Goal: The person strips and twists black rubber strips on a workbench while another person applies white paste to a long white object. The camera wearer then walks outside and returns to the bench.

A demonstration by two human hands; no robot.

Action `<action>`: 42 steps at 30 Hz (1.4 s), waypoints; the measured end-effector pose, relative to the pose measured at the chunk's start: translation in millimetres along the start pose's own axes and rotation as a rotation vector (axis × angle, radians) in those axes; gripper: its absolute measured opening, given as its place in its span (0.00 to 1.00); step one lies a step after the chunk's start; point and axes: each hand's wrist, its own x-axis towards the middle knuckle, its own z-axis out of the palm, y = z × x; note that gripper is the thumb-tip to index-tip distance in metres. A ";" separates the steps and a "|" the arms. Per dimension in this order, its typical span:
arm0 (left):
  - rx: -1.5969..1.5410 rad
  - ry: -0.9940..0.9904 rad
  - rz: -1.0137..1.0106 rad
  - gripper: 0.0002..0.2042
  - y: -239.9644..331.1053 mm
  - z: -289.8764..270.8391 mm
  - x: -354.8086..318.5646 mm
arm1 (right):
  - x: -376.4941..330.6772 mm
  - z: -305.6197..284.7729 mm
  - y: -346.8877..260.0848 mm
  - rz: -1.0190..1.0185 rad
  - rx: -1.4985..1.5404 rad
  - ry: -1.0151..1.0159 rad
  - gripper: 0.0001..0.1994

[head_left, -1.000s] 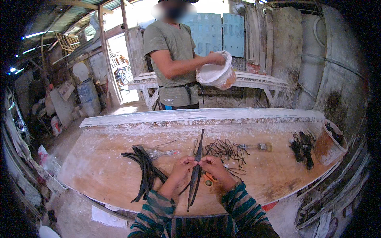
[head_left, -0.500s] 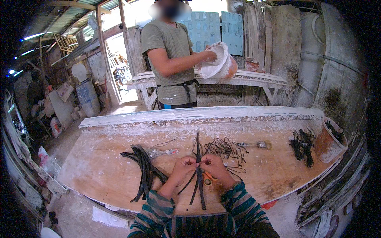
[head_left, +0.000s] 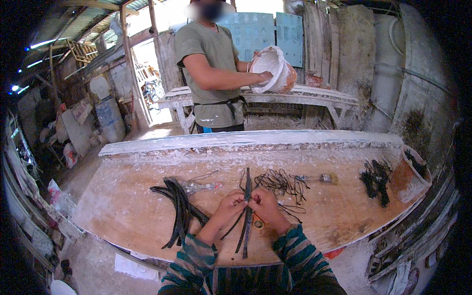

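Several flat black strips [head_left: 248, 181] run away from me in a narrow bundle over the table's near middle. My left hand [head_left: 230, 206] pinches the bundle's middle from the left. Close against it, my right hand [head_left: 266, 205] pinches the same spot from the right; a thin cord seems to be there, but the fingers hide most of it. Partly under my right hand lie orange-handled scissors [head_left: 258, 224]. A thicker pile of black strips [head_left: 178, 209] rests left of my left hand. Beyond my right hand spreads a tangle of thin black cord [head_left: 278, 183].
The wooden tabletop [head_left: 123, 211] has a white-crusted far ledge [head_left: 255, 140]. A paintbrush [head_left: 326, 179], dark tied bundles [head_left: 376, 182] and an orange bucket [head_left: 409, 183] sit to the right. Across the table, a person [head_left: 211, 64] holds a white-coated bucket [head_left: 275, 71].
My hands keep their pinch at nearly the same place, and the strips' lower ends have drawn closer together. The person across has turned the bucket, with one hand now at its lower rim.
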 end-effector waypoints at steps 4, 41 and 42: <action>-0.063 0.002 -0.033 0.04 -2.8 -0.9 -0.7 | 0.7 -2.2 6.8 0.057 -0.016 -0.012 0.08; -0.617 0.249 -0.058 0.04 13.6 -80.3 -10.9 | 2.0 -6.3 34.0 0.238 -0.125 -0.061 0.09; -0.534 0.169 -0.096 0.04 16.3 -71.7 -7.5 | 0.8 -3.9 50.9 0.214 -0.172 -0.042 0.09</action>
